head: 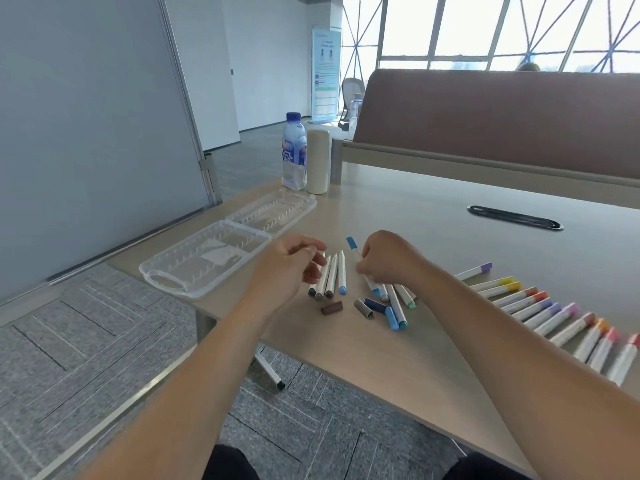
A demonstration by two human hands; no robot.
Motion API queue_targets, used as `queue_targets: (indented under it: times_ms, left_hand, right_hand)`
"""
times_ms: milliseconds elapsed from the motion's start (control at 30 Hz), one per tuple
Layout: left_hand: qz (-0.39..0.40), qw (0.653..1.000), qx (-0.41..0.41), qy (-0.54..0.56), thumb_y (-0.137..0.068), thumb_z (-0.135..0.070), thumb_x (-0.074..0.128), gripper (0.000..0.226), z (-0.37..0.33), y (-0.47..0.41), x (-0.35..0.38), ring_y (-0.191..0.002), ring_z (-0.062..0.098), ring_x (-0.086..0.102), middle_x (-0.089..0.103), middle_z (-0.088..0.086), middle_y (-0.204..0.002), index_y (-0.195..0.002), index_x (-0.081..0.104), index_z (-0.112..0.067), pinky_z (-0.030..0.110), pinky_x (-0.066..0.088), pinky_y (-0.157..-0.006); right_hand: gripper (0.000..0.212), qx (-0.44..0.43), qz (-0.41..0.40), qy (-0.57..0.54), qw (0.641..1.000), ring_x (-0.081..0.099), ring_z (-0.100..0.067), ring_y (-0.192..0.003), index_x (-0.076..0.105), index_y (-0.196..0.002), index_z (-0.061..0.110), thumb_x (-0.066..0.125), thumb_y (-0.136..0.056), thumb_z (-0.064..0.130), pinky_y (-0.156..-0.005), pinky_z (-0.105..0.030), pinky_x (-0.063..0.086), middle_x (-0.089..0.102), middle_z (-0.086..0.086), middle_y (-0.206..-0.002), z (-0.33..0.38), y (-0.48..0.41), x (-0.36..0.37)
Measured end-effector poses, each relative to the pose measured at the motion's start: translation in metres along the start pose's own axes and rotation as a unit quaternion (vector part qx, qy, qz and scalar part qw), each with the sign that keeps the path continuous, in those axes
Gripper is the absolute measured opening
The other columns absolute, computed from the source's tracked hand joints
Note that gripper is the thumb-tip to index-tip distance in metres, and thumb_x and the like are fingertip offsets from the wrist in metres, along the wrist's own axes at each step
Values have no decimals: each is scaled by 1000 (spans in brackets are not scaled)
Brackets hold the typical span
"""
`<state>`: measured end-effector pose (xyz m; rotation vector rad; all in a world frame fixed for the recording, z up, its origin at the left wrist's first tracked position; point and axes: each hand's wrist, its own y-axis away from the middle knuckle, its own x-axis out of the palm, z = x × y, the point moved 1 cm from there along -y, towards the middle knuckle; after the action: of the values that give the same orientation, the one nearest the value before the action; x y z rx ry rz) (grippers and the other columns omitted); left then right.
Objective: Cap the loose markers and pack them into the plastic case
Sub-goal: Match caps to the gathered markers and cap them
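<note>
Markers lie in three groups on the light wooden table (pixel 433 237). Four uncapped markers (pixel 333 276) lie side by side at the middle, tips pointing far, just beside the left hand (pixel 291 268). Its fingers are curled over the leftmost of them, but whether they grip one cannot be told. To the right, the right hand (pixel 388 259) pinches a blue-capped marker (pixel 352 243) held tilted, cap end up and far. Under that hand lies a small heap of markers (pixel 396 306) in blues and green, crossing one another. Three loose caps rest near it on the near side: a brown cap (pixel 331 308), a grey cap (pixel 363 308) and a dark blue cap (pixel 375 305). Along the right edge a row of capped markers (pixel 540 308) runs from purple and yellow at the far end to orange and red at the near end.

The clear plastic case (pixel 194 261) lies open and flat at the table's left corner, both halves without markers. Beyond it stand a water bottle (pixel 294 150) and a cream cylinder (pixel 317 161), touching or nearly so. A black cable slot (pixel 515 218) sits far right. One marker (pixel 270 370) lies on the carpet under the table edge.
</note>
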<state>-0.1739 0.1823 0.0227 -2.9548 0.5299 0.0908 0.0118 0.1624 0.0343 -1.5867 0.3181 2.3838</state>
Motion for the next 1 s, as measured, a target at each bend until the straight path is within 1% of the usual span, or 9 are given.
queue_targets:
  times_ms: [133, 200, 333, 433, 500, 567, 800, 933, 1000]
  left_hand:
    - [14, 1000, -5, -5, -100, -1, 44, 25, 6, -1, 2, -68, 20, 58, 66, 7, -77, -99, 69, -3, 33, 52, -68]
    - [17, 1000, -5, -6, -100, -2, 44, 25, 8, -2, 3, -67, 20, 59, 67, 6, -77, -97, 69, -5, 36, 52, -70]
    - [10, 1000, -5, -1, -100, -2, 44, 26, 10, -2, 2, -67, 19, 59, 67, 6, -77, -95, 70, -7, 37, 52, -71]
    - [-12, 1000, -4, 8, -99, -2, 45, 27, 10, -3, -2, -65, 18, 59, 68, 4, -75, -93, 70, -7, 37, 53, -71]
    - [-19, 1000, -1, 9, -99, -2, 46, 27, 10, -4, -5, -64, 18, 59, 68, 3, -73, -92, 71, -8, 37, 53, -70]
    - [-22, 1000, 1, 3, -99, -3, 46, 27, 9, -4, -8, -64, 18, 60, 69, 3, -74, -94, 71, -7, 36, 53, -69]
    - [-18, 1000, 15, -6, -99, -2, 45, 25, 1, 2, -14, -65, 20, 59, 67, 9, -78, -99, 70, 0, 34, 52, -66]
    - [6, 999, 24, -27, -98, -2, 48, 22, 0, 6, -10, -63, 17, 58, 67, 5, -75, -96, 70, -4, 27, 50, -61]
    - [33, 997, 28, -68, -97, -6, 53, 18, 1, 9, -2, -62, 12, 57, 68, 1, -76, -94, 71, -10, 20, 49, -56]
  right_hand:
    - [10, -9, -3, 95, 995, 55, -19, -79, 58, -93, 12, 65, -88, 16, -58, -26, 36, 60, -4, -91, 1, -4, 6]
    - [17, -13, 0, 117, 993, 55, -22, -88, 57, -106, 12, 61, -90, 11, -66, -28, 39, 60, -6, -105, 0, -4, 7]
    - [21, -14, 17, 147, 989, 60, -25, -102, 62, -111, 11, 59, -90, 11, -76, -29, 47, 62, -8, -112, 1, -1, 7]
    - [15, -31, -9, 108, 994, 63, -26, -94, 67, -96, 9, 55, -88, 11, -77, -34, 55, 66, -8, -99, 8, -1, 11]
    - [14, -33, -20, 70, 997, 59, -26, -75, 60, -74, 9, 55, -86, 13, -59, -29, 47, 60, -7, -77, 16, -3, 14]
    - [25, -25, -9, 62, 998, 51, -26, -67, 48, -63, 13, 57, -86, 15, -56, -25, 38, 49, -3, -65, 24, -5, 18]
    - [21, 6, 69, 160, 985, 52, -23, -69, 53, -68, 9, 62, -87, 7, -56, -26, 40, 46, -3, -65, 47, -5, 19]
    - [27, 10, 26, 5, 1000, 43, -19, -53, 44, -62, 8, 60, -85, 8, -46, -25, 31, 44, -4, -59, 32, 2, 8]
    - [21, 9, 6, -95, 995, 47, -22, -53, 49, -65, 4, 61, -81, 8, -51, -25, 35, 49, -7, -59, 19, 12, -3]
